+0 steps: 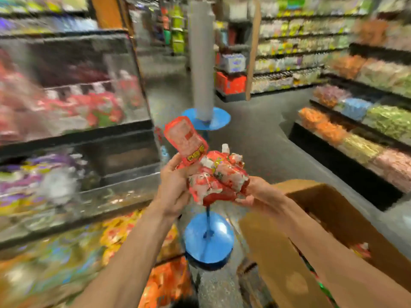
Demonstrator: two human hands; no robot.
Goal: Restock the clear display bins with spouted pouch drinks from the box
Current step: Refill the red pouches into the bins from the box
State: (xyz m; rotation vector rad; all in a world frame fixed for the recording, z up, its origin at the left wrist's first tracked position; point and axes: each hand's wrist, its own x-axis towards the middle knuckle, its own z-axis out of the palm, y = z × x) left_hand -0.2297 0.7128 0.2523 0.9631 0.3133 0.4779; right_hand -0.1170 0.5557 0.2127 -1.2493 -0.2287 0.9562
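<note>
Several clear plastic display bins [77, 90] stand at nine o'clock, blurred, the upper one part-filled with red packs. At centre the left grip [175, 183] and right grip [255, 194] both clasp one bunch of red spouted foil pouches [213, 176]; the brown cardboard box [338, 210] sits at four o'clock. Best keep both holds firm, swing leftward, and lay the pouches in spouts up.

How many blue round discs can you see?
2. One blue disc sits near, left of the cardboard box. The other lies farther off, under the grey column. Blur may hide more.
</note>
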